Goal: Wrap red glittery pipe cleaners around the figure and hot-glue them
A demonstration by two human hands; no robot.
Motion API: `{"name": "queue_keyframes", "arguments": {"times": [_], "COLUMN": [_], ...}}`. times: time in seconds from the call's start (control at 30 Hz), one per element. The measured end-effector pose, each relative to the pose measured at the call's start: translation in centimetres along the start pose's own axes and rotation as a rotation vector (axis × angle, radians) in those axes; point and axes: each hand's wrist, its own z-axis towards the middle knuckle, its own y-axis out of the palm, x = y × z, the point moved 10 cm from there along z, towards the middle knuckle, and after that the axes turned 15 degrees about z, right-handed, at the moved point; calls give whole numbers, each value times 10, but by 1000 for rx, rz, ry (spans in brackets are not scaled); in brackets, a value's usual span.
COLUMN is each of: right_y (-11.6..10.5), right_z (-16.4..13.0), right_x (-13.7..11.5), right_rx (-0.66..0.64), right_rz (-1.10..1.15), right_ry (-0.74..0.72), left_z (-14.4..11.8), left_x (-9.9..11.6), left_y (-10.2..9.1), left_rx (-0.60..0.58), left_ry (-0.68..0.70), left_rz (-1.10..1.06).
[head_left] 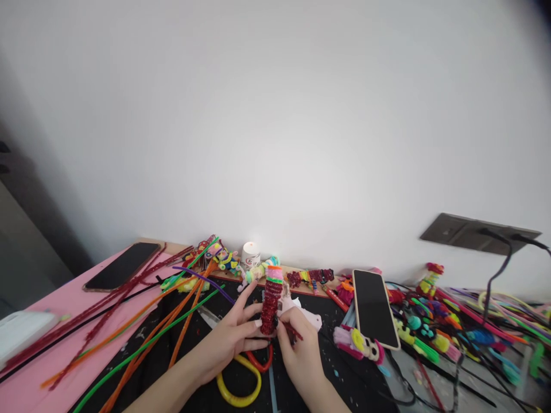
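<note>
My left hand (232,338) and my right hand (301,344) meet over a black mat (353,378). Between them stands an upright coil figure (271,301) of dark red pipe cleaner with orange, green and pink rings on top. The left fingers steady its side and base. The right fingers pinch the loose red end (293,331) of the pipe cleaner near its base. Yellow-handled scissors (241,387) lie under my hands.
Long orange, green, purple and red pipe cleaners (172,321) fan out on the left over a pink sheet (51,321). Phones lie at left (123,267) and right (375,308). Small finished figures (310,278) line the wall. A tangle of coloured pieces (451,327) and cables fills the right.
</note>
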Motion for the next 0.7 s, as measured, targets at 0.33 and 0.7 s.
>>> {"name": "queue_keyframes", "arguments": {"times": [0.33, 0.7], "right_y": [-4, -4], "right_z": [2, 2], "right_x": [-6, -6], "right_rx": [30, 44], "right_rz": [17, 48], "right_ry": [-18, -22], "left_z": [-1, 0], "left_x": [1, -2], "left_y": [-3, 0], "left_rx": [20, 29], "left_ry": [2, -11], "left_rz": [34, -76]}}
